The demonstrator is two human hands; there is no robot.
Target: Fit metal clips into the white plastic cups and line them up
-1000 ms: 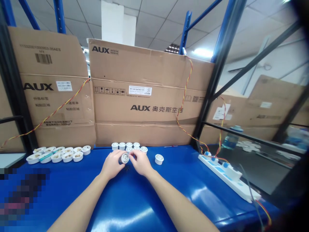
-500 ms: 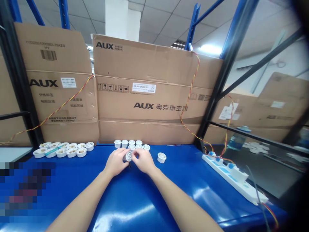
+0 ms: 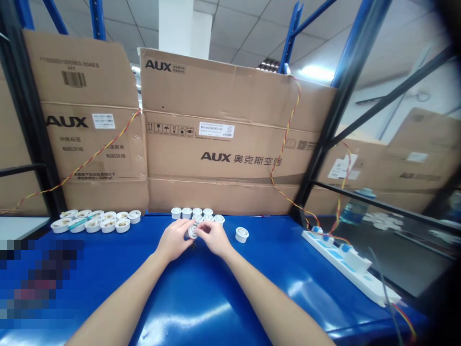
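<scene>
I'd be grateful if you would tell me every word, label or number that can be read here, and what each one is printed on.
"AUX" and "AUX 奥克斯空调" on the centre carton
"AUX" on the left carton
"HY" above a barcode on the left carton
"分拣标签" and "粘贴区域" on the left carton
The white labels on both cartons are too small to read.

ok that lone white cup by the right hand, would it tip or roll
The white cup probably slides rather than tips, sitting low and wide. The glossy blue bench looks slick, so it may skid. Its thin plastic looks light, so a hard push could topple it.
</scene>
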